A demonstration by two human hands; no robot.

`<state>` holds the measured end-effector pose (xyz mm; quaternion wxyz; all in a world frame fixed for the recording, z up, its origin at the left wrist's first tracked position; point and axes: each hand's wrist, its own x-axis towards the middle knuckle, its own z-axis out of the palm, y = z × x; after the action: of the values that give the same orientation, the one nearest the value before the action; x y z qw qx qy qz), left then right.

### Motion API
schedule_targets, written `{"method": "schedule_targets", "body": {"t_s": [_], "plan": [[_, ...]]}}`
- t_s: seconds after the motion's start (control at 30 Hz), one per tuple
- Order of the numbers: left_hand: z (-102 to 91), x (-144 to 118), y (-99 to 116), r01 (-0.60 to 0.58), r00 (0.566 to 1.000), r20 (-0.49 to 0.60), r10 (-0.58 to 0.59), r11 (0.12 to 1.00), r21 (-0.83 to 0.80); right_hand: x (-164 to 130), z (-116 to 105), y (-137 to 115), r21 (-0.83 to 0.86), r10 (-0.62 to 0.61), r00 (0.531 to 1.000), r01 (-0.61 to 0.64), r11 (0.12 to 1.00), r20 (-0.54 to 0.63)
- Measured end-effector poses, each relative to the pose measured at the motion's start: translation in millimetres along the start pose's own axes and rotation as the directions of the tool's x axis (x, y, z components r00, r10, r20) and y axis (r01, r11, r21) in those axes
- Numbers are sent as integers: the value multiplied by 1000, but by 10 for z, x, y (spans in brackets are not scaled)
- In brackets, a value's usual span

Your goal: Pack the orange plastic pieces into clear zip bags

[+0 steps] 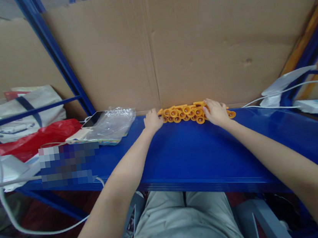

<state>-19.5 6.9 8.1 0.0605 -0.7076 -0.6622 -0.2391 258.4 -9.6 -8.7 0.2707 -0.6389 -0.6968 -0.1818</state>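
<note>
A pile of small orange-yellow pieces (pixel 186 110) lies at the back of the blue shelf surface (pixel 198 153), against the cardboard. Their round, funnel-shaped ends face me, each with a small dark centre. My left hand (pixel 152 121) rests at the pile's left end, fingers stretched forward and partly hidden. At the right end, my right hand (pixel 215 111) lies over the pieces with its thumb and fingers apart, touching them. One funnel end (pixel 232 114) shows to the right of this hand.
Brown cardboard (pixel 196 41) stands behind the shelf, between blue metal posts (pixel 59 61). Left are clear plastic bags (pixel 113 124), a phone (pixel 93 119), a red bag (pixel 42 135), a cloth bag (pixel 24 108) and a white cable (pixel 24 228). A white power strip (pixel 314 106) sits right.
</note>
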Motion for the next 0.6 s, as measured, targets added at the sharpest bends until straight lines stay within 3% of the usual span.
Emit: {"method": "schedule_targets", "body": {"t_s": [0.2,0.43,0.6], "plan": [[113,71,-169,88,976,196,-93,996,33,-113,33,-125,-92,-249,968,245,965,-41],[37,63,-223,251,943,174,-284,950,188,-52,49,-251,-104,-340,937,332,938,-80],[54,70,-380,319,927,117,-357,912,257,105,3,-637,-81,-429,903,425,901,-31]]}}
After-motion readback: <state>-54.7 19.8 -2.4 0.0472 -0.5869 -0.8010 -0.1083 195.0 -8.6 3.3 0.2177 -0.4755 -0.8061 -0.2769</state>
